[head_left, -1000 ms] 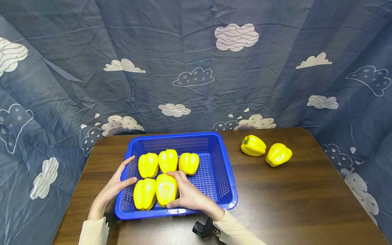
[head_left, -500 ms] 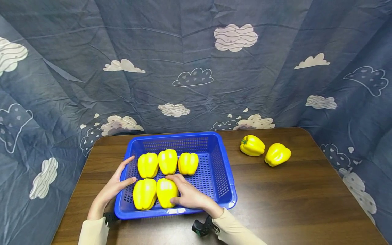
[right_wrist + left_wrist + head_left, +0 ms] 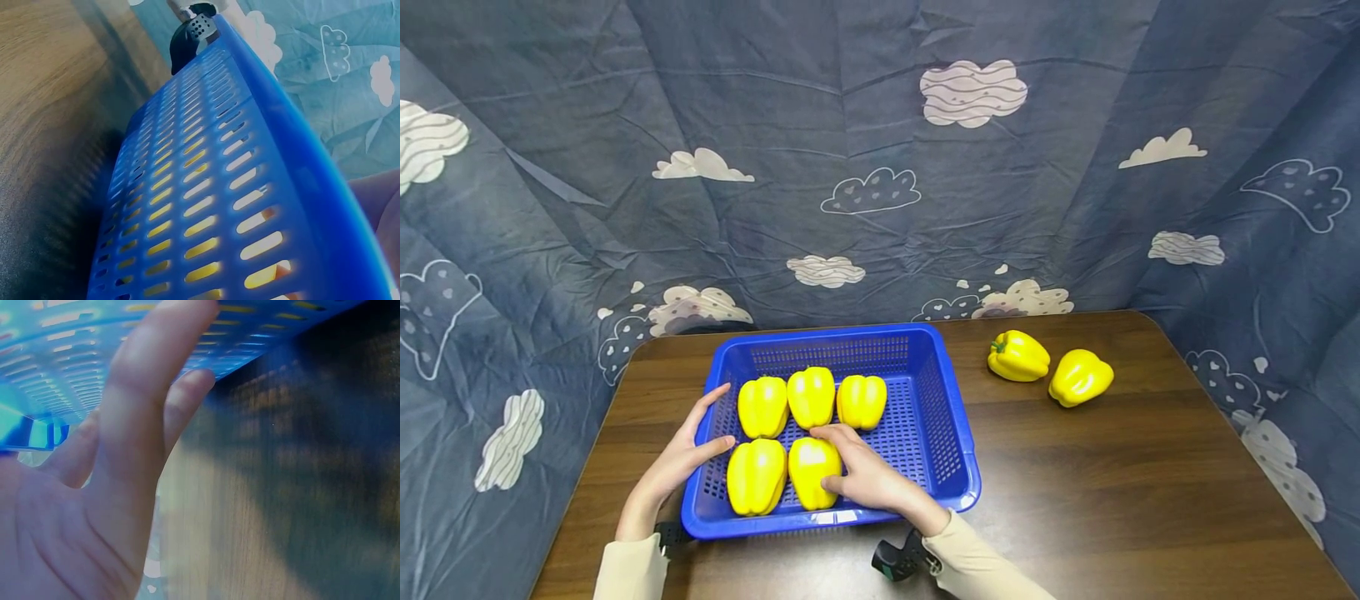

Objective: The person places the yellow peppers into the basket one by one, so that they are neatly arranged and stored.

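A blue plastic basket (image 3: 901, 454) holds several yellow bell peppers, a row at the back and two at the front. My right hand (image 3: 865, 475) reaches over the front rim and grips the front right bell pepper (image 3: 811, 475), thumb on its near side and fingers on its far side. Left of it lies another bell pepper (image 3: 756, 477), a narrow gap between them. My left hand (image 3: 673, 458) holds the basket's left rim; fingers (image 3: 134, 387) lie against the outer wall in the left wrist view. The right wrist view shows the slotted front wall (image 3: 187, 187), yellow behind it.
Two more bell peppers, one with a green stem (image 3: 1019, 357) and one beside it (image 3: 1080, 378), lie on the wooden table (image 3: 1075, 500) right of the basket. A cloud-patterned curtain (image 3: 880, 250) hangs behind the table. Black wrist devices (image 3: 898, 558) sit under the sleeves.
The pepper in my right hand has gone lower into the basket, then shifted slightly right, away from its left neighbour. My left hand has stayed on the rim.
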`<state>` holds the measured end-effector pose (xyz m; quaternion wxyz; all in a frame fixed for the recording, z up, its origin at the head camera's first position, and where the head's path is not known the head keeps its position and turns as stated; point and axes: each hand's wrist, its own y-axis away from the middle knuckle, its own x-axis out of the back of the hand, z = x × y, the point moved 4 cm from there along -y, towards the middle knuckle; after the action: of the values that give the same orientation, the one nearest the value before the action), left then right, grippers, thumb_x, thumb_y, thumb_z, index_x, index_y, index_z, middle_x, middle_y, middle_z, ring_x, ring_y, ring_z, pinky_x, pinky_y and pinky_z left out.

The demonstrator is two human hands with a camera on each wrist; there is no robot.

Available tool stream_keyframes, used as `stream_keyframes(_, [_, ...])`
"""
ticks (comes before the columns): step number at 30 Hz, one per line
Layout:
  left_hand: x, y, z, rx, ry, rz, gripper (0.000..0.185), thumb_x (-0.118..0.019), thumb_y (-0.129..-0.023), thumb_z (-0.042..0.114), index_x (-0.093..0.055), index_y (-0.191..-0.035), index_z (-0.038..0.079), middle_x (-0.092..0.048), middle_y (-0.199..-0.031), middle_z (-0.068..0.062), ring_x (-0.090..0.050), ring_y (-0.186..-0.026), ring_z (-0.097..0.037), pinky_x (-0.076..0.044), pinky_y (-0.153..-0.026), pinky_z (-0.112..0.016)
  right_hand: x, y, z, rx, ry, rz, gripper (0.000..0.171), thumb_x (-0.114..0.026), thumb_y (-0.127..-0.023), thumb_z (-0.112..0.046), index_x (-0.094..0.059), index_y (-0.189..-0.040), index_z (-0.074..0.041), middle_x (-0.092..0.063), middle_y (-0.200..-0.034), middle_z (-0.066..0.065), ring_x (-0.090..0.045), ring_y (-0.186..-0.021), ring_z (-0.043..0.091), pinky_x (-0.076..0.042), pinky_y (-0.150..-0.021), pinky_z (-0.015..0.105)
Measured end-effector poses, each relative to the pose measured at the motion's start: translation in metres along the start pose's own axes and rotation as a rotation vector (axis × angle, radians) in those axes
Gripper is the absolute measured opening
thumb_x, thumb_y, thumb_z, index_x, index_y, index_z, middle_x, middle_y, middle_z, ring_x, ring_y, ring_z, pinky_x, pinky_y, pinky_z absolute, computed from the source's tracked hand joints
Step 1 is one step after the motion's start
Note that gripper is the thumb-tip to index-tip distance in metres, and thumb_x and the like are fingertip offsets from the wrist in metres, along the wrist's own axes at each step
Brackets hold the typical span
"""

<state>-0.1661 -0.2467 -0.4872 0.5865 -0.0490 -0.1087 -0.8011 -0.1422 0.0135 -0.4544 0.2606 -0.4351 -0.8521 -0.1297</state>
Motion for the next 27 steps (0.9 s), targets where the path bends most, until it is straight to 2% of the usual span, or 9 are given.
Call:
stream_keyframes(8, [-0.001, -0.001, -0.003, 0.014, 0.049, -0.008, 0.073, -0.055, -0.093, 0.009, -0.015, -0.152, 0.022, -0.010, -0.152, -0.025, -0.033, -0.125, -0.056, -0.052, -0.080, -0.053, 0.005, 0.002, -0.001, 0.003, 0.010, 0.033, 0.057, -0.064, -0.079, 0.003, -0.046, -0.134, 0.001, -0.046, -0.134, 0.016, -0.044, -0.124, 0.031, -0.035, -0.104, 0.047])
stream_keyframes(15, [-0.001, 0.001, -0.003, 0.022, 0.008, 0.011, 0.073, -0.056, -0.093, 0.010, -0.016, -0.152, 0.021, -0.009, -0.153, -0.025, -0.033, -0.126, -0.055, -0.050, -0.083, -0.055, 0.019, 0.010, -0.002, 0.046, -0.008, 0.071, 0.055, -0.062, -0.082, 0.002, -0.045, -0.135, 0.001, -0.049, -0.132, 0.016, -0.046, -0.123, 0.031, -0.036, -0.103, 0.049])
stream_keyframes(22, [-0.002, 0.001, -0.002, 0.009, -0.005, 0.010, 0.073, -0.056, -0.093, 0.009, -0.015, -0.152, 0.020, -0.008, -0.153, -0.025, -0.032, -0.126, -0.055, -0.049, -0.084, -0.056, 0.039, 0.023, 0.002, 0.080, -0.086, 0.090, 0.055, -0.063, -0.086, 0.000, -0.043, -0.138, 0.001, -0.047, -0.136, 0.018, -0.045, -0.123, 0.037, -0.039, -0.101, 0.047])
stream_keyframes(27, [-0.001, 0.000, -0.002, 0.017, -0.004, 0.013, 0.072, -0.056, -0.093, 0.011, -0.015, -0.152, 0.021, -0.008, -0.153, -0.025, -0.033, -0.125, -0.055, -0.050, -0.083, -0.055, 0.053, 0.032, 0.008, 0.056, -0.142, 0.113, 0.057, -0.064, -0.087, -0.001, -0.042, -0.139, -0.001, -0.045, -0.134, 0.019, -0.043, -0.125, 0.037, -0.036, -0.104, 0.048])
